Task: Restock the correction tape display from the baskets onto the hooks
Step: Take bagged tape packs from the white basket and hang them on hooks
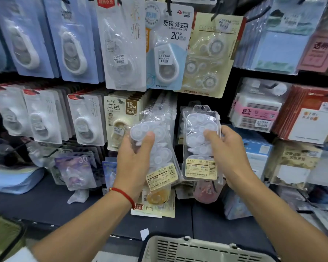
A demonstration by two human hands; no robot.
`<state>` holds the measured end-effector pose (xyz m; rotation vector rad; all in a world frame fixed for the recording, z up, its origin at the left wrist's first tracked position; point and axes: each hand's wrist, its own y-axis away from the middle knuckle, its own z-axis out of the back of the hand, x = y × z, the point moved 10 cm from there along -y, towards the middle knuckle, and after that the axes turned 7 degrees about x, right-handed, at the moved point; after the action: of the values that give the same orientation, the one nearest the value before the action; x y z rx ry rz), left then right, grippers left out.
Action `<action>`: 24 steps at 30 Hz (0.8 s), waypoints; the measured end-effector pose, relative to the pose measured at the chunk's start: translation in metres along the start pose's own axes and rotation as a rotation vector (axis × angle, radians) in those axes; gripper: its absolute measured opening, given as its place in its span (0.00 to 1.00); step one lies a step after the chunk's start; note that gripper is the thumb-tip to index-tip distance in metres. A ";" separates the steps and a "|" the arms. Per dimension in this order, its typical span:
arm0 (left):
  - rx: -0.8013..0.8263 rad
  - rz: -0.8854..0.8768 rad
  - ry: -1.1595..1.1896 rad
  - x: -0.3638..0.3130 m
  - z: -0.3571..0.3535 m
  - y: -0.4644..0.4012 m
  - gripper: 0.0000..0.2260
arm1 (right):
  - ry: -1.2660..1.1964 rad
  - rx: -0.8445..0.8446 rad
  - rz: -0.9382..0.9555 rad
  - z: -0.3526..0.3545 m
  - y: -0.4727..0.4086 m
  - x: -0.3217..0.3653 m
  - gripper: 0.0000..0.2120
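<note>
Two bare forearms, no sleeves showing on either; left hand (134,157) and right hand (229,152) both without rings or gloves; thin red string bracelet (124,195) around the left wrist, just below the left hand; nails short, unpainted.

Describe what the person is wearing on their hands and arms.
Both forearms are bare, with no sleeves, gloves, rings or watch in view. The left hand has a thin red cord bracelet around its wrist. The right hand and its wrist carry nothing.
</note>
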<state>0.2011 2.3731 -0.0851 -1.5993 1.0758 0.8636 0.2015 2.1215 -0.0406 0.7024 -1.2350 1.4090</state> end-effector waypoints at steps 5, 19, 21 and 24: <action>-0.019 -0.001 -0.007 0.000 -0.001 0.001 0.10 | -0.026 0.013 0.014 -0.002 0.001 0.002 0.17; -0.021 -0.020 -0.087 -0.009 0.001 0.002 0.10 | 0.688 -0.175 0.041 0.006 0.007 0.008 0.25; -0.019 -0.033 -0.142 -0.010 0.001 0.002 0.07 | 0.684 -0.194 0.266 -0.004 0.015 0.030 0.22; 0.019 -0.029 -0.189 -0.009 -0.007 0.004 0.12 | 0.394 0.178 0.266 -0.045 0.017 0.023 0.11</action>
<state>0.1945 2.3679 -0.0759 -1.4821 0.9228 0.9614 0.1895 2.1730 -0.0373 0.3584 -0.9218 1.7935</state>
